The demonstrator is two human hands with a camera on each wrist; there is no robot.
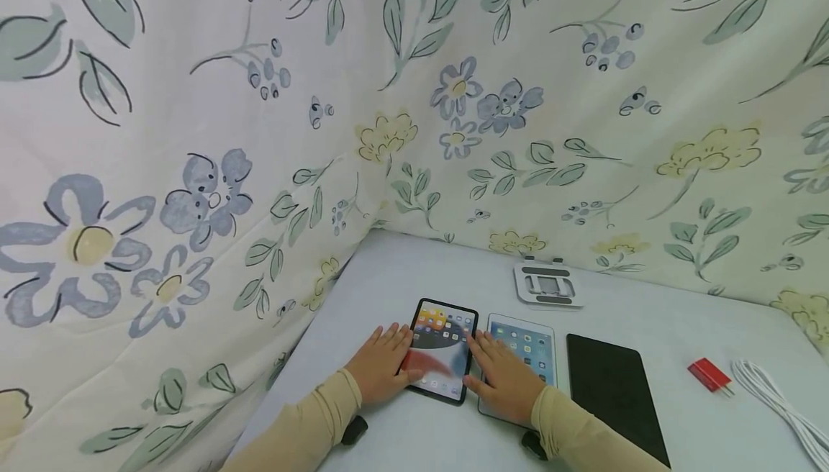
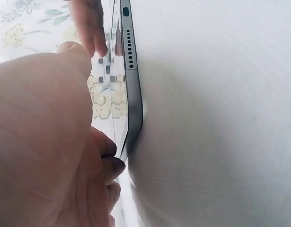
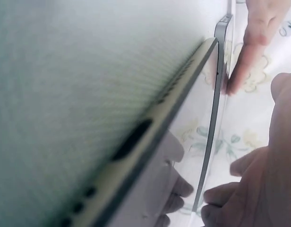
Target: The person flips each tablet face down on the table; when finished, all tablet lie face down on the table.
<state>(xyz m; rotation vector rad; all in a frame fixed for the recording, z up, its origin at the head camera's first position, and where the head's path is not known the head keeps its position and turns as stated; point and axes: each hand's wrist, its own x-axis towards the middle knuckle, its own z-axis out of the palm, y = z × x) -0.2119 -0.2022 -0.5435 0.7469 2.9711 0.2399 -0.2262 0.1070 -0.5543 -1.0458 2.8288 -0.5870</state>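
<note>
A dark-bordered tablet (image 1: 443, 342) with a lit home screen lies flat on the table. My left hand (image 1: 382, 368) is at its left edge, fingers extended and thumb reaching over the lower left of the screen. From the other side, my right hand (image 1: 508, 382) touches its right edge with extended fingers, above a white-bordered tablet (image 1: 527, 339), also lit. In the left wrist view, the dark tablet's grey side (image 2: 131, 94) shows a port and speaker holes. The right wrist view has the white tablet's side (image 3: 157, 120) in front, with the dark tablet's edge (image 3: 213, 118) beyond.
Right of the tablets lies a flat black slab (image 1: 612, 386), its kind unclear. A white folding stand (image 1: 548, 301) lies behind. Farther right are a red plug adapter (image 1: 709, 374) and a coiled white cable (image 1: 777, 404). Floral cloth (image 1: 453, 191) hangs behind and at left.
</note>
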